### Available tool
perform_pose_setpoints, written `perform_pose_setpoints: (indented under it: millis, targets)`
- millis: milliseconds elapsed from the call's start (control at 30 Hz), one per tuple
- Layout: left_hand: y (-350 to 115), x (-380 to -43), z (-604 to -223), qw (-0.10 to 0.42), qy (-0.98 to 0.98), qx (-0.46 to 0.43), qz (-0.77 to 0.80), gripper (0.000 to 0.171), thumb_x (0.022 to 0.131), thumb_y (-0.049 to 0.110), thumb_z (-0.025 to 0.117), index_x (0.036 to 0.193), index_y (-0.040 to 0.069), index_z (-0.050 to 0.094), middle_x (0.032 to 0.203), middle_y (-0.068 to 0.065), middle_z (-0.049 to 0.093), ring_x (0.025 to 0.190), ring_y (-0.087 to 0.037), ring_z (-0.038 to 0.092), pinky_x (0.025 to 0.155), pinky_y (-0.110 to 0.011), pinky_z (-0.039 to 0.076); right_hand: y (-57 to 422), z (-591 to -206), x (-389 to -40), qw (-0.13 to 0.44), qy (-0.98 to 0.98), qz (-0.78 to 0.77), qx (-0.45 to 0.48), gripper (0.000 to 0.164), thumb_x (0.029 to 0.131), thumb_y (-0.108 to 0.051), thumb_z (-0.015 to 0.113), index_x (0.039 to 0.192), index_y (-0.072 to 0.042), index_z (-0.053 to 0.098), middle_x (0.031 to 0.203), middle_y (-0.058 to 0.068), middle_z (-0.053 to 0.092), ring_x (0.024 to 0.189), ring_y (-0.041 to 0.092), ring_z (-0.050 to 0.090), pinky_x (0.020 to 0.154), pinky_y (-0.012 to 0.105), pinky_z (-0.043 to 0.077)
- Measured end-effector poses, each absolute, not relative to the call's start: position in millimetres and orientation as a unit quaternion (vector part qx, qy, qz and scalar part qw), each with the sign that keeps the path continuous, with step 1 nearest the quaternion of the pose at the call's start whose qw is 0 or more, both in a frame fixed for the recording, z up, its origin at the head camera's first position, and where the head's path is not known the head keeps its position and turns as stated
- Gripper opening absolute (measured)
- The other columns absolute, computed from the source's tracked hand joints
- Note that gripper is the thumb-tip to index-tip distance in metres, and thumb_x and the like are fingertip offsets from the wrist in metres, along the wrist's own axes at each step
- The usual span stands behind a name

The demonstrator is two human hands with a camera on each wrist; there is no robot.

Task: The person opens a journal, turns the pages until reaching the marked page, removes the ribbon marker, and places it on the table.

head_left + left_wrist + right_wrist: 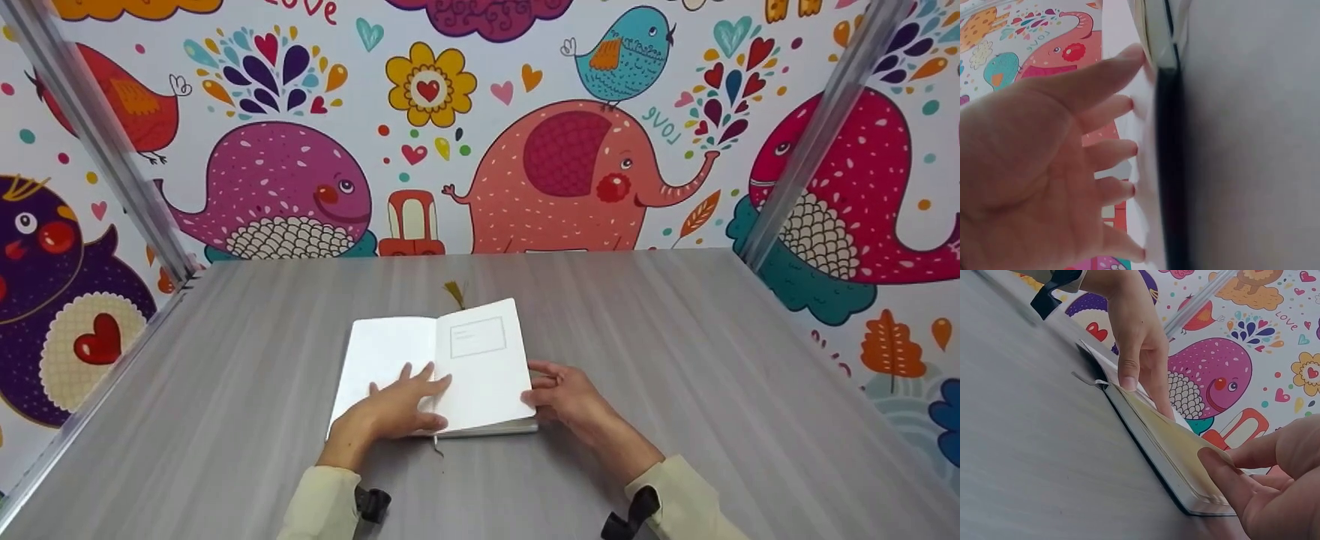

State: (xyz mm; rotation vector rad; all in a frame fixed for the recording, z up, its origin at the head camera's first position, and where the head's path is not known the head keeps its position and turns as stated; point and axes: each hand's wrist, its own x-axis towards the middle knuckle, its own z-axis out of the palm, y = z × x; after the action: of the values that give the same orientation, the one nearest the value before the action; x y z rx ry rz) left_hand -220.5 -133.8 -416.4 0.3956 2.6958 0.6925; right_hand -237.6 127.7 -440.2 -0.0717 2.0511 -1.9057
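Observation:
An open notebook (480, 390) lies on the table with a dark cover, its first right-hand page (487, 375) lifted at a slant above the stack of pages. A faint printed box shows on that page. My left hand (397, 409) rests with spread fingers across the left page and the fold. In the left wrist view, the left fingertips (1134, 149) press on the paper. My right hand (570, 397) pinches the lifted page's outer edge between thumb and fingers. The right wrist view shows the right thumb (1221, 475) against the page's underside.
A thin ribbon end (438, 448) sticks out at the bottom of the spine, and a yellowish tassel (454, 292) lies beyond the top. Grey wood-grain table (247, 360) surrounds the notebook. A patterned wall panel (480, 75) and metal posts (105, 142) stand behind.

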Motion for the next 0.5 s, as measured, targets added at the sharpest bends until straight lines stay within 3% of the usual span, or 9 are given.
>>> perform_pose_setpoints:
  millis: [500]
  targets:
    - [-148,-226,-420,0.163,0.951,0.116,0.236,0.070,0.079,0.038,0.068,0.140,0.024,0.038,0.155,-0.008,0.013,0.142,-0.038,0.006,0.096,-0.076,0.005,126,-439,-237,0.159,0.731,-0.663,-0.030,0.062,0.079,0.002,0.063,0.136,0.000,0.039,0.108,0.014,0.066,0.085,0.016,0.066,0.073,0.034,0.055]
